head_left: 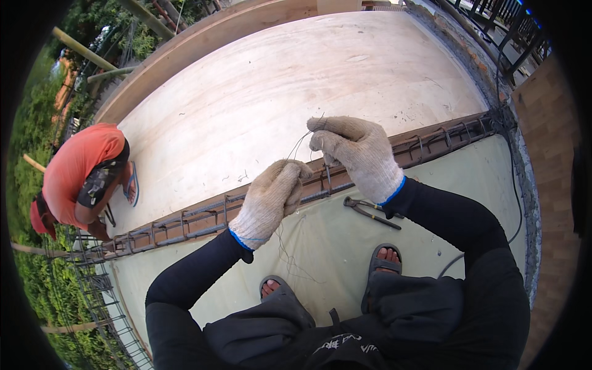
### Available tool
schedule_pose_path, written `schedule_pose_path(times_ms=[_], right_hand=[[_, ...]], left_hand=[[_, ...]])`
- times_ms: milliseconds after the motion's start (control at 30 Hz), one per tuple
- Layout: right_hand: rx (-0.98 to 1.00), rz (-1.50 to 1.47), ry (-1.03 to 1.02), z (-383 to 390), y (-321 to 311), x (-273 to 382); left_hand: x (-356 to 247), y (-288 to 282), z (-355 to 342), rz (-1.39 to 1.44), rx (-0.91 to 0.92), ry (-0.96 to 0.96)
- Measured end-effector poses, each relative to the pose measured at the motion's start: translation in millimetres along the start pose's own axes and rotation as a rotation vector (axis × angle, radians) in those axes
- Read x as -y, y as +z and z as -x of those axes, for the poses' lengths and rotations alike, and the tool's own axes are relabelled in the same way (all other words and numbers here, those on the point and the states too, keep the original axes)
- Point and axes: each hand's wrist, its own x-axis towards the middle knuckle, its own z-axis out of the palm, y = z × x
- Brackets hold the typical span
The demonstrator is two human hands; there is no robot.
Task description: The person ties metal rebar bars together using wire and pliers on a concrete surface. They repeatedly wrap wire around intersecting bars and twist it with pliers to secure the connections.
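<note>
Both my hands wear off-white knitted gloves with blue cuffs and are raised over a rebar cage (pixel 425 145). My left hand (pixel 271 196) is closed on a bundle of thin tie wire (pixel 285 246), whose loose ends dangle below it. Opposite it, my right hand (pixel 361 151) pinches the upper end of the wire between thumb and fingers. Thin strands stretch between the two hands. On the pale green sheet below my right wrist lies a pair of pliers (pixel 372 213) with dark jaws and yellowish handles.
Beyond the cage spreads a large plywood panel (pixel 290 80). A crouching person (pixel 86 176) in an orange shirt works at the cage's left end. More rebar (pixel 102 290) runs along the left edge. A black cable (pixel 517 203) trails down the right side.
</note>
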Motion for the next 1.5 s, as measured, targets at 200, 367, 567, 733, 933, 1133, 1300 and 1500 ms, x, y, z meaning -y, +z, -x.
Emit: schedule_pose_path(times_ms=[200,367,567,733,933,1133,1300,1500], right_hand=[[-0.025,0.011,-0.043,-3,-1,-9],[-0.111,-0.048,-0.065,-3,2,-9],[-0.09,-0.088,-0.11,3,2,-4],[-0.107,-0.037,-0.113,9,4,-3],[-0.051,-0.005,-0.182,21,8,-7],[-0.003,0.025,-0.233,25,8,-20],[0.066,-0.023,-0.158,13,-1,-18],[0.091,-0.117,-0.199,11,-3,-23]], left_hand=[[0,1,-2,-0.083,0.015,-0.002],[5,2,0,-0.196,0.185,0.063],[16,-3,2,-0.05,0.334,0.025],[23,-6,5,0.058,0.379,-0.039],[30,-3,16,0.159,0.435,-0.059],[38,2,21,0.05,0.39,-0.023],[28,3,10,0.112,0.364,-0.076],[34,-4,8,0.24,0.452,-0.092]])
